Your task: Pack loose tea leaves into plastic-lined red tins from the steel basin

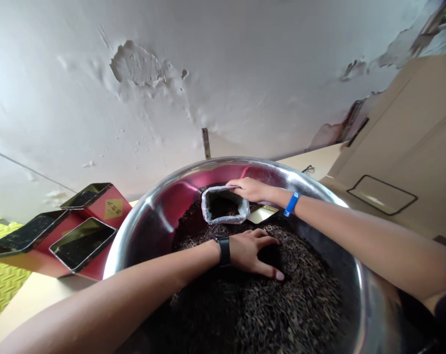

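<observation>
Bag (pixel 225 206) rim pinched in right hand (pixel 249 189) grip, left hand (pixel 253 251) spread flat on tea leaves (pixel 282 300)

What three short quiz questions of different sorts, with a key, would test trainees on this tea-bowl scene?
1. True or false: the right hand grips the rim of the open bag.
2. The left hand rests on: A) a red tin, B) the loose dark tea, C) the wall.
3. Fill in: the steel bowl has three red ____ beside it.

Key: 1 true; 2 B; 3 tins.
</observation>
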Demonstrator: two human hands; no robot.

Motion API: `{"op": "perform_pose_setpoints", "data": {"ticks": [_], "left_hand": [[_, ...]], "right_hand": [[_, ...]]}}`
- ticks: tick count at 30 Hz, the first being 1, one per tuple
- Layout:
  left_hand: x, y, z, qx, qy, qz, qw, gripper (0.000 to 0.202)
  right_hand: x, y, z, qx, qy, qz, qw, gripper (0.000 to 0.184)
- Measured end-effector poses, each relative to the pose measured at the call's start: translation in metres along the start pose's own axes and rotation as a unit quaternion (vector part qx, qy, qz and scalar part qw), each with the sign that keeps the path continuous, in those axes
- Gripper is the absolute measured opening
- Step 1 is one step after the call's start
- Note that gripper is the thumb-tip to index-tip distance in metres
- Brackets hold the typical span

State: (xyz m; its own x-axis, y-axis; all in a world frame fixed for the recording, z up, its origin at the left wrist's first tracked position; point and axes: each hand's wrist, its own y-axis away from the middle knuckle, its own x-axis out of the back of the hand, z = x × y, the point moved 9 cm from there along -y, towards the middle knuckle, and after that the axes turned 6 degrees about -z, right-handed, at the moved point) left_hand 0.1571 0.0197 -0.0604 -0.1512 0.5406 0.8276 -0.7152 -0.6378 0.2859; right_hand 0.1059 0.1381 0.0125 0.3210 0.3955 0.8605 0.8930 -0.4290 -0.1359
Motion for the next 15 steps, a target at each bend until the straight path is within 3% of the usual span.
{"op": "perform_pose_setpoints", "data": {"ticks": [8, 15], "left_hand": [[-0.003, 0.009, 0.020, -0.017, -0.014, -0.098, 0.995, 0.086], [-0.009, 0.009, 0.030, -0.039, -0.036, -0.115, 0.992, 0.076]], "right_hand": [[-0.001, -0.001, 0.000, -0.003, 0.012, -0.009, 1.000, 0.027], [-0.001, 0.000, -0.003, -0.015, 0.024, -0.022, 0.999, 0.027]]}}
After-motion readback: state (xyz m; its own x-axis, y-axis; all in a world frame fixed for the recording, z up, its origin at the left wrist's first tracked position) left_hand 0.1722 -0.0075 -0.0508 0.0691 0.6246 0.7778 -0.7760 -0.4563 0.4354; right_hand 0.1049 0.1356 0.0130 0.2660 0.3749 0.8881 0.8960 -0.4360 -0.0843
